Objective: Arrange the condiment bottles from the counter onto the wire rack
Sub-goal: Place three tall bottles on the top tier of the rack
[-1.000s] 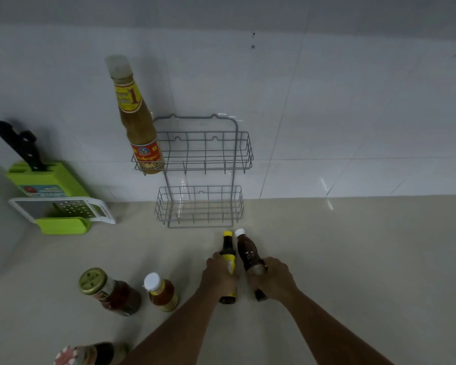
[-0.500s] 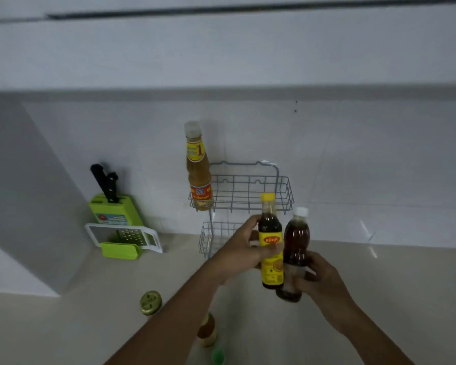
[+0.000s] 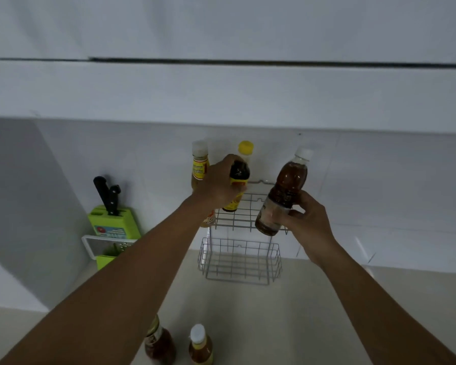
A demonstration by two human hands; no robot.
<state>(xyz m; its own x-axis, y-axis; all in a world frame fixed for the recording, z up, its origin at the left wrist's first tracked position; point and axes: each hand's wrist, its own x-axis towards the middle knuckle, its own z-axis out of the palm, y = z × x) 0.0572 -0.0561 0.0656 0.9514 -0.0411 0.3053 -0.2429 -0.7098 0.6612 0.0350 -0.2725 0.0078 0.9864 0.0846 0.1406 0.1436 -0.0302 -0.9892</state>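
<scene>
Standing at the tabletop's back edge, the wire rack has the left hand clamped on a yellow-capped bottle over its top basket, while the right hand clasps a white-capped bottle tilted beside it.

Counter with rack, two bottles
</scene>
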